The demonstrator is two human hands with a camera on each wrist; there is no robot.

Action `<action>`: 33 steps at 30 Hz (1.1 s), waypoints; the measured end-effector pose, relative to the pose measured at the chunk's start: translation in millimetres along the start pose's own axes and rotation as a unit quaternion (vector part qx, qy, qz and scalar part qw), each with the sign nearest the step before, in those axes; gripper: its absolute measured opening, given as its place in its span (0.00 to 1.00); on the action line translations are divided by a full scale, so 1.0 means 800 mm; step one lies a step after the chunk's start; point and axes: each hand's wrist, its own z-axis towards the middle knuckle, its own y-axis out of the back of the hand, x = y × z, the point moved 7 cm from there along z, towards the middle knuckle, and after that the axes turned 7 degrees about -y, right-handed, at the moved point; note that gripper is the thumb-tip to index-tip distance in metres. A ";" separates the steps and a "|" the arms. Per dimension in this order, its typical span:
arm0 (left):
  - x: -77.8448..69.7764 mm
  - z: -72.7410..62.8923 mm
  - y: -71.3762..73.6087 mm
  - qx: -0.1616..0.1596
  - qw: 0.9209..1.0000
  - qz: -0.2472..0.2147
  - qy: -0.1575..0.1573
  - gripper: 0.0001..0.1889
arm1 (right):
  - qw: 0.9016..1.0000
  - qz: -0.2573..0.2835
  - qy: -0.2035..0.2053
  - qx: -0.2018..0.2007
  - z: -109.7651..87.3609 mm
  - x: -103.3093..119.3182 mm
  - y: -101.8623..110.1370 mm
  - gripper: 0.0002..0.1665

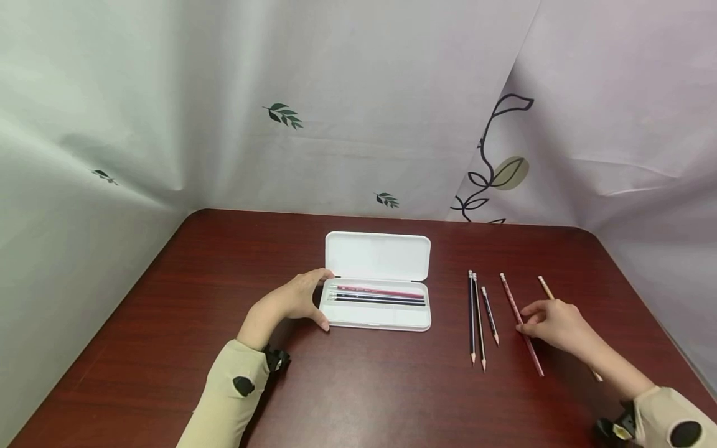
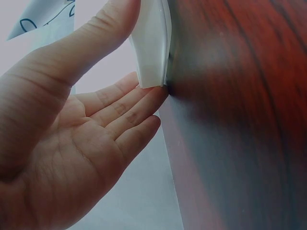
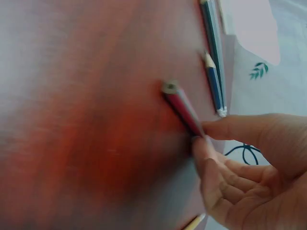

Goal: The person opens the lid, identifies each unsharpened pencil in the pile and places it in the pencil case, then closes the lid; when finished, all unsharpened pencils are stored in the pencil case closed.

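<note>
My left hand [image 1: 299, 295] spans the left end of an open white pencil case [image 1: 364, 318], thumb at the front corner and fingers at the back one. In the left wrist view its fingertips touch the end of the case [image 2: 152, 52]. Inside the case lie a pink-red pencil [image 1: 381, 291] and dark pencils [image 1: 386, 300]. My right hand [image 1: 557, 323] pinches a red patterned pencil [image 1: 511, 297] near its middle, between thumb and index finger. The right wrist view shows that pencil's [image 3: 181, 103] flat, unsharpened end pointing away from the hand.
Left of the red pencil lie two long dark pencils [image 1: 472, 317] [image 1: 478, 323] and a short patterned pencil [image 1: 490, 314]. A yellowish pencil [image 1: 546, 287] passes under the right hand and forearm. The case lid [image 1: 378, 256] stands raised behind. A pale printed curtain [image 1: 347, 155] borders the brown table [image 1: 358, 386].
</note>
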 end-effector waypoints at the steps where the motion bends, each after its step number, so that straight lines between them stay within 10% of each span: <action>1: 0.000 0.000 0.000 0.001 1.000 0.000 0.002 0.48 | 1.000 0.000 -0.007 0.008 0.002 -0.001 0.000 0.16; 11: -0.001 0.000 0.000 0.001 1.000 -0.001 0.004 0.48 | 0.999 0.002 -0.029 0.042 0.009 0.004 -0.003 0.12; 18: 0.001 -0.001 -0.001 0.000 1.000 -0.001 0.004 0.49 | 0.997 0.068 0.012 -0.022 0.021 0.037 0.019 0.12; 33: 0.005 0.000 -0.002 0.007 1.000 -0.012 0.028 0.50 | 0.954 0.235 0.166 -0.082 0.064 0.168 0.009 0.12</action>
